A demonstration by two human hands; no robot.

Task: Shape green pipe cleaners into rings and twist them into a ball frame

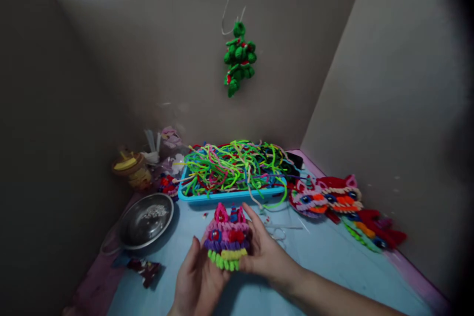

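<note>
Holding a fuzzy figure (226, 239) up front, approx. centre, above the blue worktop (326, 271), just this side of the blue tray (233, 197) of loose fuzzy stems (225, 163). Left hand (202, 269): palm up, approx. half open, cupped under and beside the figure, thumb clear of it. Right hand (263, 252): curled round the other side, gripping, thumb nr. the yellow row (234, 254), one finger stretched up past the top; other fingers mostly hidden, so can't tell how firm.

Poss. trouble, at a guess: ears (221, 213) or striped horn (233, 213) bent, if brushed by that raised finger or squeezed sideways. Green loops (224, 260) at bottom flattened, from too much thumb pressure. Poss. tipping out leftward if let go on the right, w/ no left thumb as a stop. Eye (215, 235) maybe knocked off if poorly fixed; can't tell from here.

Further out: stems over the tray's front rim, apt to snag and drag others along. Metal bowl (135, 229) w/ white bits (155, 211), liable to spill if bumped. Apparently scissors (281, 237) behind the right hand, easy to catch unseen.
</note>
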